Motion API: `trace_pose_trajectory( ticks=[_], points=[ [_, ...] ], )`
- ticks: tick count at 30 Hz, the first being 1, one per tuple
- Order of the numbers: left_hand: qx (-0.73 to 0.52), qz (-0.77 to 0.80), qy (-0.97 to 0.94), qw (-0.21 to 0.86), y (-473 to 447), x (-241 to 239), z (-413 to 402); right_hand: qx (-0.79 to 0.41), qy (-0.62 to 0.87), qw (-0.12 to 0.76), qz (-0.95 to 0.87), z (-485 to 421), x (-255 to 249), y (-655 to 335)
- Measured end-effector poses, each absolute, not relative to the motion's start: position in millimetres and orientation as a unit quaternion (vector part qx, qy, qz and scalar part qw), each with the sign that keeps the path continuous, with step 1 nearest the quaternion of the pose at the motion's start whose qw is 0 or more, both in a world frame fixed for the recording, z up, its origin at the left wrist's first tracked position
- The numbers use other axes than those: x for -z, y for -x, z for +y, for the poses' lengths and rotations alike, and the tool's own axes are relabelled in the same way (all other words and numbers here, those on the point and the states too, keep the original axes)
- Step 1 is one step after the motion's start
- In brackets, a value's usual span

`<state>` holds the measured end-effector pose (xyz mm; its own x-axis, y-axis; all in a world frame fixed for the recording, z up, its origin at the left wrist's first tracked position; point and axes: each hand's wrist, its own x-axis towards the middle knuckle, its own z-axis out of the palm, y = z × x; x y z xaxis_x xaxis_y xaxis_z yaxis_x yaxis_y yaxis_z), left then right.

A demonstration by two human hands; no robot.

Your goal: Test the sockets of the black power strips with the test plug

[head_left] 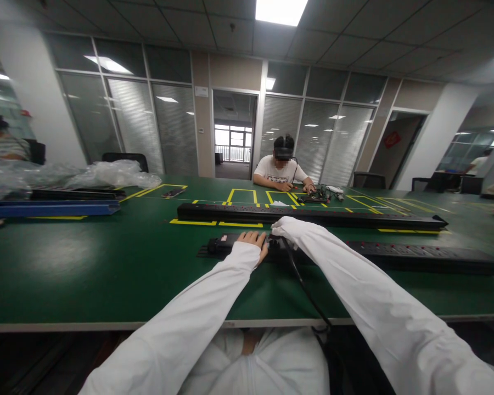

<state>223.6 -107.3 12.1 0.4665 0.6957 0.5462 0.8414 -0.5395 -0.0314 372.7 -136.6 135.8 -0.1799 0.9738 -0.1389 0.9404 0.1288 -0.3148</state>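
Across the green table in front of me lies a long black power strip (420,253), with a row of sockets and small red parts along its top. Its left end is under my left hand (253,241), whose fingers lie over the top with the thumb on the near side. Right beside it, my right hand (280,226) is closed at the end of a black cable (298,274), pressed down at the strip. What sits between those fingers is mostly hidden. From there the cable runs down over the table's front edge.
A second long black power strip (313,215) lies just beyond. Yellow tape (241,224) marks the table (107,274). At left are a blue channel (53,208) and clear plastic wrap (115,174). A person (278,167) works opposite, near a bundle of cables (327,193).
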Motion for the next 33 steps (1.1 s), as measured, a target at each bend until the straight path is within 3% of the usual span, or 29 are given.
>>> trace_pose_trajectory(
  ticks=[7, 14, 20, 33],
  points=[
    [0.243, -0.450, 0.846, 0.149, -223.8, -14.7, -110.3, -0.032, 0.646, 0.160, -0.746, -167.2, -87.3, -358.4],
    [0.219, -0.435, 0.859, 0.155, -216.1, -25.4, -118.8, -0.045, 0.604, 0.246, -0.757, -159.5, -78.6, -384.6],
    [0.161, -0.428, 0.879, 0.134, -220.5, -37.8, -109.2, 0.049, 0.473, 0.156, -0.866, -146.0, -82.8, -412.0],
    [0.095, -0.452, 0.880, 0.109, -211.8, -43.3, -110.3, 0.166, 0.428, 0.133, -0.879, -143.6, -89.5, -376.2]
  ],
)
